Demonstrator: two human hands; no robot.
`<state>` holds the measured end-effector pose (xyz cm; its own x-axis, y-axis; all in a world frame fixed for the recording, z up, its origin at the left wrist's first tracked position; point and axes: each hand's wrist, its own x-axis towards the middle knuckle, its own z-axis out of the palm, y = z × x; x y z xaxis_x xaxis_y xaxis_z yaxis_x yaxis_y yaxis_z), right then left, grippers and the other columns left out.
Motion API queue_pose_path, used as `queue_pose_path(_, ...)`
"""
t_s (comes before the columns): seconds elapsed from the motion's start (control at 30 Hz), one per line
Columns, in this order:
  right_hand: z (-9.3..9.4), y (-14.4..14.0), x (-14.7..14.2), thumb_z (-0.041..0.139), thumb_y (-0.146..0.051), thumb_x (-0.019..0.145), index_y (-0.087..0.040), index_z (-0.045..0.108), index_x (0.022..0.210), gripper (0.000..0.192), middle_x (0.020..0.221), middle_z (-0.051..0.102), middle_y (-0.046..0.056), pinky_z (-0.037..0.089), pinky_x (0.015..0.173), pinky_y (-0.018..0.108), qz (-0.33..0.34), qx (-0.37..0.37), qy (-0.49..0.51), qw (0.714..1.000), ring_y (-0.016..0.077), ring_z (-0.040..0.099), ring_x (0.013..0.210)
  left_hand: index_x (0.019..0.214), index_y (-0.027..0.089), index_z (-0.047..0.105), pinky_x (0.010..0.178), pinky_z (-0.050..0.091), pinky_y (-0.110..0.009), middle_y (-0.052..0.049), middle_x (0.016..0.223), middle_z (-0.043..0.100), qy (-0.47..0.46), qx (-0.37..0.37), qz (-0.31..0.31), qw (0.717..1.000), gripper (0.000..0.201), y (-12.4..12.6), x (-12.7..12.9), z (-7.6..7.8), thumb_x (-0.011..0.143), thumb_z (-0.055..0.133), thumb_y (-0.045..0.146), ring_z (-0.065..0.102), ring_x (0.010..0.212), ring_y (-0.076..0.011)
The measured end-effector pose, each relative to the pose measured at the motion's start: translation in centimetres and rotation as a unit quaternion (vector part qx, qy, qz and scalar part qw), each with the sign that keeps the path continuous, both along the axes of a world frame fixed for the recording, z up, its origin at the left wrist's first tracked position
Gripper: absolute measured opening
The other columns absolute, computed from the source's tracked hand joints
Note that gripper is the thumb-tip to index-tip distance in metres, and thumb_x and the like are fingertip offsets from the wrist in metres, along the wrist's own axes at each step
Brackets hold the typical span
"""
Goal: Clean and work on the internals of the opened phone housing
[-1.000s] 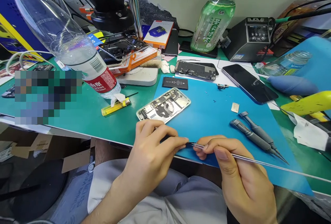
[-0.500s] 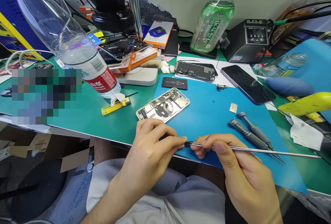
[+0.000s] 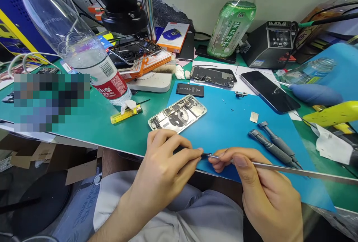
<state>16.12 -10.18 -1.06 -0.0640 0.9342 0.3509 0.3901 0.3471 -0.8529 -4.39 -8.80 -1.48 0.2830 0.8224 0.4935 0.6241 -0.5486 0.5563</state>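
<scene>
My left hand (image 3: 166,163) is closed at the front edge of the blue mat (image 3: 220,130), thumb and forefinger pinching a small dark part (image 3: 206,154). Most of that part is hidden by the fingers. My right hand (image 3: 268,189) grips a long, thin metal tool (image 3: 282,168) like a pen, its tip at the dark part. Just beyond my left hand lies an opened phone housing (image 3: 192,109) with its inner parts showing. A black phone battery (image 3: 190,90) rests behind it. Two grey screwdriver-like tools (image 3: 270,143) lie beyond my right hand.
A tilted water bottle (image 3: 109,81) and a yellow lighter (image 3: 125,114) are at left. Behind stand a microscope (image 3: 123,18) and a green bottle (image 3: 232,29). A screen assembly (image 3: 211,77), a dark phone (image 3: 270,91) and a small metal plate (image 3: 254,117) lie around the mat.
The metal tool has turned in my right hand, so its shaft now shows wider and slopes down more to the right. My left hand stays nearly in place.
</scene>
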Motion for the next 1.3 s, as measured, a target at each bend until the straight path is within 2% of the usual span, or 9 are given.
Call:
queue_pose_path(0.2,-0.2,-0.2,-0.2,0.050,-0.020,0.112,-0.027,0.071,0.103,0.025,0.097,0.075,-0.001,0.060,0.085,0.021,0.000,0.025,-0.032,0.999,0.0112,0.074,0.091,0.105,0.025,0.080,0.092,0.037,-0.039,0.000,0.095,0.077,0.005,0.000,-0.002,1.000,0.011,0.1,-0.1,-0.1,0.103,0.070,0.019,0.057,0.098,-0.0205)
queue_pose_path(0.4,-0.5,-0.3,-0.6,0.050,-0.014,0.109,-0.025,0.066,0.110,0.019,0.094,0.073,0.000,0.058,0.089,0.027,0.031,0.081,-0.047,0.995,0.0143,0.072,0.097,0.105,0.023,0.080,0.093,0.038,-0.039,0.000,0.096,0.077,0.006,0.007,-0.010,1.000,0.010,-0.1,-0.2,-0.3,0.103,0.071,0.021,0.055,0.100,-0.0207)
queue_pose_path(0.53,-0.4,-0.1,-0.7,0.050,-0.018,0.111,-0.026,0.069,0.101,0.023,0.093,0.072,0.000,0.059,0.086,0.024,0.004,0.042,-0.033,0.999,0.0133,0.073,0.093,0.106,0.023,0.080,0.094,0.038,-0.039,0.000,0.098,0.077,0.006,-0.010,-0.013,1.000,0.011,0.0,-0.3,-0.3,0.104,0.070,0.020,0.055,0.101,-0.0209)
queue_pose_path(0.63,-0.3,0.1,-0.2,0.050,-0.024,0.112,-0.027,0.073,0.096,0.028,0.093,0.073,0.000,0.063,0.083,0.024,0.005,-0.015,0.028,0.999,0.0140,0.075,0.089,0.108,0.023,0.079,0.096,0.038,-0.039,-0.001,0.099,0.076,0.006,-0.016,-0.018,1.000,0.012,0.1,-0.3,-0.3,0.105,0.069,0.020,0.055,0.102,-0.0207)
queue_pose_path(0.73,-0.3,0.1,0.3,0.049,-0.031,0.113,-0.027,0.075,0.097,0.031,0.095,0.074,0.001,0.066,0.078,0.026,0.019,-0.073,0.097,0.992,0.0161,0.077,0.085,0.108,0.023,0.079,0.096,0.038,-0.039,-0.001,0.099,0.075,0.006,-0.009,-0.015,1.000,0.011,0.0,-0.2,-0.4,0.104,0.069,0.021,0.055,0.102,-0.0207)
queue_pose_path(0.8,-0.4,0.0,0.5,0.048,-0.032,0.113,-0.027,0.076,0.099,0.032,0.098,0.074,0.002,0.066,0.080,0.027,0.022,-0.090,0.109,0.990,0.0167,0.077,0.088,0.109,0.023,0.079,0.095,0.038,-0.039,-0.001,0.098,0.075,0.007,-0.007,-0.012,1.000,0.011,0.0,-0.2,-0.4,0.104,0.069,0.021,0.055,0.102,-0.0208)
queue_pose_path(0.93,-0.6,-0.5,0.4,0.048,-0.031,0.113,-0.029,0.077,0.102,0.031,0.101,0.073,0.001,0.064,0.087,0.025,0.009,-0.086,0.093,0.992,0.0154,0.075,0.093,0.111,0.023,0.079,0.095,0.038,-0.040,-0.001,0.099,0.076,0.009,-0.013,-0.016,1.000,0.013,-0.1,-0.3,-0.4,0.105,0.068,0.020,0.055,0.102,-0.0213)
queue_pose_path(1.3,-0.2,-0.8,-0.2,0.053,-0.031,0.111,-0.031,0.073,0.102,0.022,0.100,0.074,-0.003,0.058,0.091,0.015,-0.025,-0.024,-0.015,0.999,0.0101,0.074,0.094,0.117,0.022,0.079,0.101,0.038,-0.043,-0.003,0.104,0.075,0.011,-0.039,-0.034,0.999,0.018,-0.2,-0.8,0.0,0.104,0.066,0.018,0.056,0.108,-0.0226)
